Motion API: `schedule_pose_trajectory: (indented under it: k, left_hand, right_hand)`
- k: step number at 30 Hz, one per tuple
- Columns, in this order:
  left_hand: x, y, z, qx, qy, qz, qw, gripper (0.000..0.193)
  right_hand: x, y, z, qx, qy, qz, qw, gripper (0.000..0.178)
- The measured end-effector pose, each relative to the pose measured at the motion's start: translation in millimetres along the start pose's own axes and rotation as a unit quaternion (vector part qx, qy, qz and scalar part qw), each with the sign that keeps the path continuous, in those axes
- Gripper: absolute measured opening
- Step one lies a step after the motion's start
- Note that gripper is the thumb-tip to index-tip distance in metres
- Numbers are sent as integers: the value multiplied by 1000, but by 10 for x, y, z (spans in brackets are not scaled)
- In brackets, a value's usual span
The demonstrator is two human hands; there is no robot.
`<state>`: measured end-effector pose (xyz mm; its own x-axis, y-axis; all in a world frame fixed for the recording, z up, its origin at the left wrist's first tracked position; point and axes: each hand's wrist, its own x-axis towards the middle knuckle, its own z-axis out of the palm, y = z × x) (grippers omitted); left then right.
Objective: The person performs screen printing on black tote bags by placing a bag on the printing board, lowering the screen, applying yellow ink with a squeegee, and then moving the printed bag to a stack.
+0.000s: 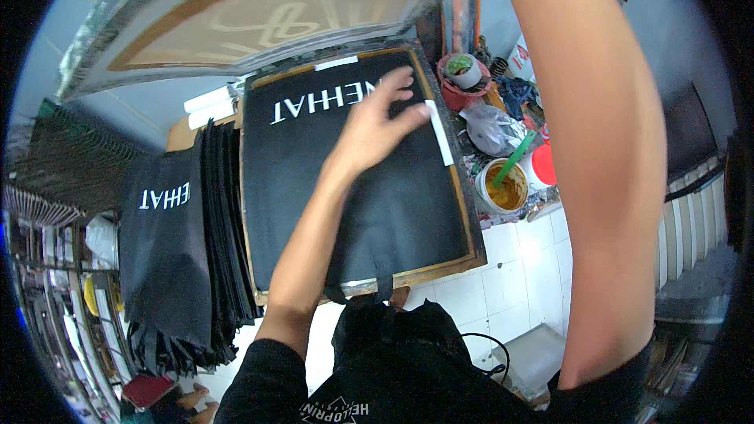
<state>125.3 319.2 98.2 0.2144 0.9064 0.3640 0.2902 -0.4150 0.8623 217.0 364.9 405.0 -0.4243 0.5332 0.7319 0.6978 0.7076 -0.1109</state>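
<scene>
My left hand (pixel 381 122) is over a black fabric bag (pixel 314 188) with white lettering, its fingers spread and holding nothing. It covers part of the lettering; whether it touches the cloth I cannot tell. The bag lies flat on a wood-edged board (pixel 475 255), with its handles at the near edge. White strips (pixel 440 133) mark the board's far and right sides. Above the far end, a screen-printing frame (pixel 259 20) is tilted up, its mesh stained brown. My right forearm (pixel 601 149) reaches up past the top edge, so my right hand is out of view.
Black bags (pixel 169 243) with white lettering hang in a stack left of the board. On the right stand an ink tub (pixel 503 188) with a green stick, a red-lidded container (pixel 543 165), a plastic bag (pixel 495 129) and a potted plant (pixel 462 69). White floor tiles (pixel 503 290) show below.
</scene>
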Motion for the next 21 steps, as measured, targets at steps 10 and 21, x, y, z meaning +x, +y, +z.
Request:
schedule_pose_trajectory:
  k: [10,21]
  left_hand:
    - [-2734,685,-1033,-261,162,-224,925,39]
    - [-3391,91,-515,-385,164,-456,785,28]
  right_hand:
    - [-2380,-780,444,5,-65,64,996,40]
    - [-3363,-942,985,57,-314,76,945,35]
